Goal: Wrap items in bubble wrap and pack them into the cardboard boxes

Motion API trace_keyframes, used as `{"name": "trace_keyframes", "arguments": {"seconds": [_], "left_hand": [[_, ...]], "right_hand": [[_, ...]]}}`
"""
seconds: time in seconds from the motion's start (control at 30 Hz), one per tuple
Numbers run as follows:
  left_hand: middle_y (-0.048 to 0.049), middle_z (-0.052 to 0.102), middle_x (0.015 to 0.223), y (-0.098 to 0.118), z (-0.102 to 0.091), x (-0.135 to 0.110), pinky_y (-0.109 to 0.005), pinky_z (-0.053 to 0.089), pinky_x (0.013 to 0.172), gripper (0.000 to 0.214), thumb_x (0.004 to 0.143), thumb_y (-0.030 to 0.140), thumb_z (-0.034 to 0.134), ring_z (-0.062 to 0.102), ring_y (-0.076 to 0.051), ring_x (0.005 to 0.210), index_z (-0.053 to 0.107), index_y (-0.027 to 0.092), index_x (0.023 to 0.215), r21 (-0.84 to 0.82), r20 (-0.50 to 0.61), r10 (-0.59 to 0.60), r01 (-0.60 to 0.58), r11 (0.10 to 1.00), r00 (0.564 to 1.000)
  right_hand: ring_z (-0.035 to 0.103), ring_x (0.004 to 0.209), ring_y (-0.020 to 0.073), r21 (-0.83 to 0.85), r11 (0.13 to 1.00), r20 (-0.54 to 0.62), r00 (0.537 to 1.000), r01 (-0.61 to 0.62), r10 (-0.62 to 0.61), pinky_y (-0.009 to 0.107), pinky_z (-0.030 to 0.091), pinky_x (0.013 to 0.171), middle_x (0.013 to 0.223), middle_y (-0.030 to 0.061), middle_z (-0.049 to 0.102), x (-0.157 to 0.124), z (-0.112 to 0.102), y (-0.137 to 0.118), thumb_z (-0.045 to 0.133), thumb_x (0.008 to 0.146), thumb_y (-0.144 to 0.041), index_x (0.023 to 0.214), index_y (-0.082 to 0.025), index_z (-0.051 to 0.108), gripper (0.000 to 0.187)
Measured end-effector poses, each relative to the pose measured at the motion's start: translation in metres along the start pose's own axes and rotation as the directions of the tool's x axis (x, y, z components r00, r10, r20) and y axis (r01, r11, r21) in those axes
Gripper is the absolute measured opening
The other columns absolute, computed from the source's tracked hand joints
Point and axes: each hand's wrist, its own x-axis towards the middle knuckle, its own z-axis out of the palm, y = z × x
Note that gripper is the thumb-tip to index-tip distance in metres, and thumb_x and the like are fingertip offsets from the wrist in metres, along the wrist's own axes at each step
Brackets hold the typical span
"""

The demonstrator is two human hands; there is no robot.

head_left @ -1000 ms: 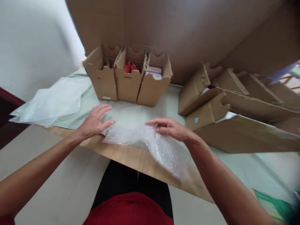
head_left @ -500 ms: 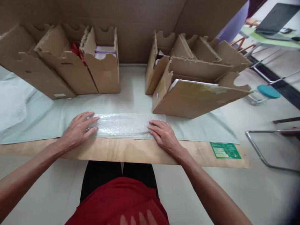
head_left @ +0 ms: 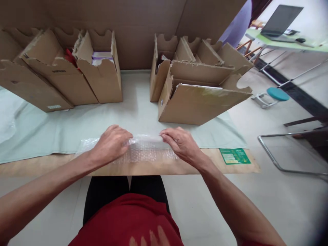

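Observation:
A strip of clear bubble wrap [head_left: 147, 152] lies across the front edge of the table, its upper edge lifted between my two hands. My left hand [head_left: 112, 143] is closed, pinching that edge near the middle of the strip. At the other end, my right hand [head_left: 179, 141] pinches the edge between thumb and fingers. Part of the wrap passes behind my left hand and shows again to its left. Whether anything is inside the wrap cannot be made out.
Cardboard file boxes [head_left: 102, 82] stand in a row at the back left, and more cardboard boxes [head_left: 189, 104] at the right. A pale green cloth [head_left: 135, 112] covers the wooden table [head_left: 164, 167]. A green printed card [head_left: 234, 156] lies at the right edge. More bubble wrap [head_left: 6, 119] is far left.
My hands went from lying flat on the ends of the bubble wrap to pinching its edge and raising it. The left hand moved inward to the right. The view shifted slightly.

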Motion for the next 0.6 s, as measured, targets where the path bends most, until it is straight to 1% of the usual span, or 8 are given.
{"name": "trace_keyframes", "arguments": {"seconds": [0.1,0.17,0.23,0.3,0.37,0.43,0.53,0.6], "left_hand": [[-0.0045,0.082,0.093,-0.030,-0.025,-0.003,-0.044,0.059,0.085,0.030,0.087,0.038,0.053,0.075,-0.030,0.091,0.080,0.027,0.093,-0.107,0.113,-0.214,0.226,0.968,0.970],[-0.0023,0.081,0.088,-0.055,-0.039,-0.002,-0.039,0.059,0.077,0.032,0.086,0.048,0.054,0.075,-0.027,0.085,0.079,0.028,0.090,-0.218,0.217,-0.262,0.308,0.926,0.940],[-0.0019,0.080,0.083,-0.074,-0.045,0.005,-0.037,0.058,0.074,0.032,0.083,0.052,0.056,0.074,-0.026,0.081,0.077,0.028,0.087,-0.270,0.303,-0.261,0.345,0.899,0.917],[-0.0037,0.079,0.080,-0.085,-0.040,0.013,-0.039,0.058,0.072,0.036,0.081,0.053,0.059,0.074,-0.027,0.079,0.077,0.026,0.096,-0.208,0.337,-0.317,0.398,0.893,0.887],[-0.0086,0.079,0.090,-0.087,-0.032,0.016,-0.044,0.059,0.076,0.050,0.080,0.051,0.062,0.074,-0.032,0.087,0.073,0.020,0.119,-0.065,0.239,-0.413,0.439,0.896,0.879],[-0.0168,0.075,0.118,-0.078,-0.023,0.009,-0.054,0.057,0.090,0.067,0.085,0.051,0.062,0.070,-0.041,0.111,0.058,0.017,0.143,0.073,-0.013,-0.414,0.414,0.907,0.910],[-0.0166,0.038,0.167,-0.046,-0.009,-0.008,-0.063,0.036,0.118,0.079,0.095,0.052,0.059,0.037,-0.045,0.151,0.028,0.027,0.163,0.182,-0.371,-0.163,0.243,0.953,0.914],[-0.0109,0.009,0.177,-0.018,0.008,-0.014,-0.063,0.022,0.127,0.086,0.097,0.052,0.059,0.017,-0.042,0.161,0.009,0.035,0.166,0.227,-0.411,0.050,0.049,0.973,0.910]], "right_hand": [[0.067,0.074,0.0171,0.035,0.995,-0.070,0.993,-0.096,0.098,0.029,0.048,0.073,0.085,0.0024,0.077,-0.005,-0.023,0.007,0.054,0.103,-0.033,0.094,-0.022,0.073,0.024],[0.065,0.071,0.0167,0.074,0.986,-0.067,0.986,-0.146,0.151,0.029,0.047,0.068,0.079,0.0013,0.074,0.000,-0.031,0.022,0.057,0.101,-0.036,0.088,-0.022,0.072,0.024],[0.064,0.070,0.0176,0.037,0.983,-0.067,0.981,-0.181,0.183,0.030,0.047,0.068,0.078,0.0015,0.074,0.010,-0.028,0.039,0.058,0.098,-0.037,0.085,-0.022,0.072,0.025],[0.066,0.075,0.0213,-0.108,0.974,-0.087,0.977,-0.202,0.193,0.034,0.049,0.073,0.083,0.0044,0.077,0.018,-0.017,0.054,0.058,0.097,-0.035,0.090,-0.022,0.075,0.022],[0.069,0.089,0.0282,-0.289,0.936,-0.128,0.977,-0.202,0.171,0.041,0.050,0.083,0.098,0.0101,0.079,0.017,-0.007,0.061,0.058,0.096,-0.032,0.101,-0.020,0.076,0.022],[0.067,0.104,0.0344,-0.397,0.897,-0.194,0.973,-0.195,0.126,0.048,0.048,0.093,0.114,0.0145,0.077,0.006,-0.001,0.059,0.056,0.098,-0.031,0.115,-0.018,0.074,0.028],[0.061,0.124,0.0366,-0.409,0.894,-0.299,0.952,-0.185,0.060,0.053,0.043,0.106,0.137,0.0146,0.068,-0.014,0.003,0.037,0.050,0.103,-0.034,0.132,-0.020,0.068,0.036],[0.050,0.141,0.0363,-0.410,0.905,-0.283,0.959,-0.117,-0.004,0.054,0.037,0.114,0.153,0.0139,0.057,-0.016,0.014,0.017,0.050,0.104,-0.037,0.142,-0.021,0.061,0.043]]}}
